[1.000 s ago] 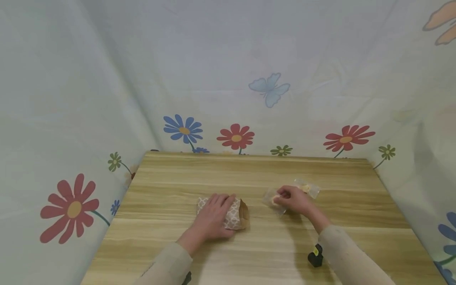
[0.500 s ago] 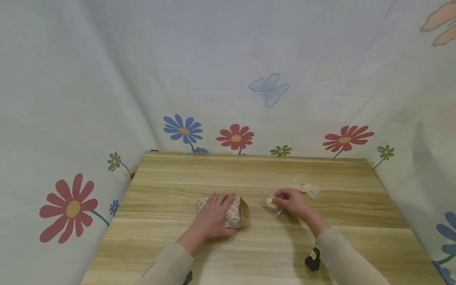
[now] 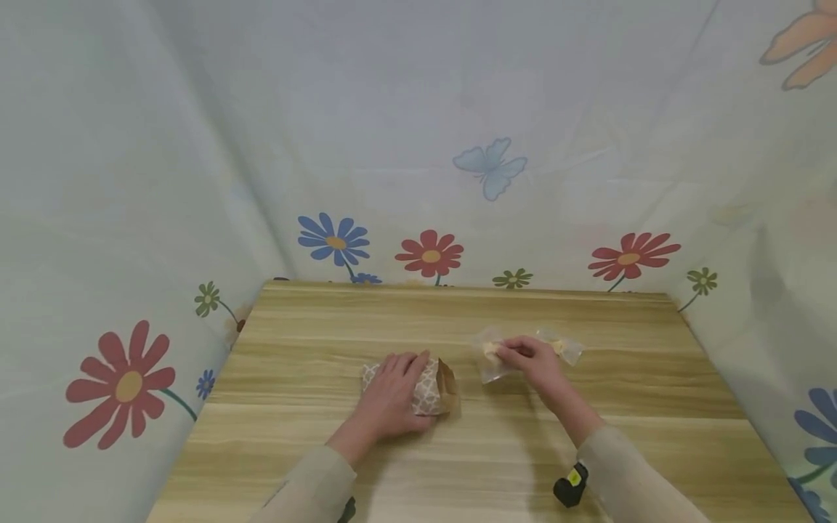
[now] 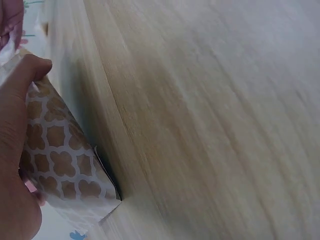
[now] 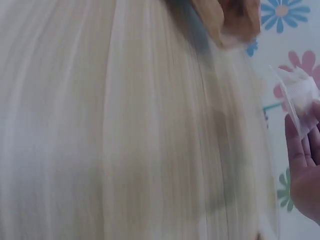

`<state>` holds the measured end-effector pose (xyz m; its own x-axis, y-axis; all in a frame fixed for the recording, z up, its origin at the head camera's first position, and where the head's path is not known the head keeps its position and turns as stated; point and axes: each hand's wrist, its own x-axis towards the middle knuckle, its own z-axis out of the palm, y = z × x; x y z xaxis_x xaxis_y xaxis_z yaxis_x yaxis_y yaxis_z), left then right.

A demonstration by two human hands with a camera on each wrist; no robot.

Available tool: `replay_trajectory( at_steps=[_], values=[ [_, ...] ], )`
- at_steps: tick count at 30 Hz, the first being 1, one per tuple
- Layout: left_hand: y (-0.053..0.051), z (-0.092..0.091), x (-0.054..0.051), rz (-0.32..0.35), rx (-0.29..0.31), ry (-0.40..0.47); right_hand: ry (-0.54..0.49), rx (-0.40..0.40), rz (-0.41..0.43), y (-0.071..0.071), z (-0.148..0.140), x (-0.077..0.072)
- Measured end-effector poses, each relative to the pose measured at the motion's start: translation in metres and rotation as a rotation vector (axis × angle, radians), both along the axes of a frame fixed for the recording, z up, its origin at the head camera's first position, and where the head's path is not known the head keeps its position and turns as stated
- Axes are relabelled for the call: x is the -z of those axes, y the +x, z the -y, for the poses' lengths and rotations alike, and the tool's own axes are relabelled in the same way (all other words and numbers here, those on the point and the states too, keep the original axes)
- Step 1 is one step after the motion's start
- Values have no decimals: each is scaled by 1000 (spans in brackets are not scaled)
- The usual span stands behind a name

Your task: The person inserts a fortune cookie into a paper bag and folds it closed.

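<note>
Clear packet [image 3: 490, 354] in right grip [image 3: 536, 363], patterned bag [image 3: 428, 392], illegible yellow label [image 3: 575, 477]

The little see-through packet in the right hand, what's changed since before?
The right hand moved the clear packet left, toward the paper bag, and a bit higher in the head view. Nothing was newly grabbed or let go. The left hand still holds the bag; the other packet stayed put.
</note>
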<state>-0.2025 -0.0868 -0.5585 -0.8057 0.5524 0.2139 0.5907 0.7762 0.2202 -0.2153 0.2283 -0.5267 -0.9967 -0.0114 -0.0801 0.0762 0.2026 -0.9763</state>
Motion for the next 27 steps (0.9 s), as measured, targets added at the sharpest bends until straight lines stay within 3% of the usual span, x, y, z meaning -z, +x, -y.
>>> replay_trajectory(
  at_steps=[4, 9, 17, 27],
  values=[
    [-1, -4, -1, 11, -8, 22, -105, 27, -15, 6, 14, -4],
    [-2, -10, -1, 10, -29, 11, -137, 43, -42, 13, 32, -2],
    [-2, -18, -1, -22, -84, 17, -88, 63, -53, 24, 51, 6],
    [-3, -21, 2, -71, -109, 29, -9, 76, -52, 29, 53, 10]
  ],
)
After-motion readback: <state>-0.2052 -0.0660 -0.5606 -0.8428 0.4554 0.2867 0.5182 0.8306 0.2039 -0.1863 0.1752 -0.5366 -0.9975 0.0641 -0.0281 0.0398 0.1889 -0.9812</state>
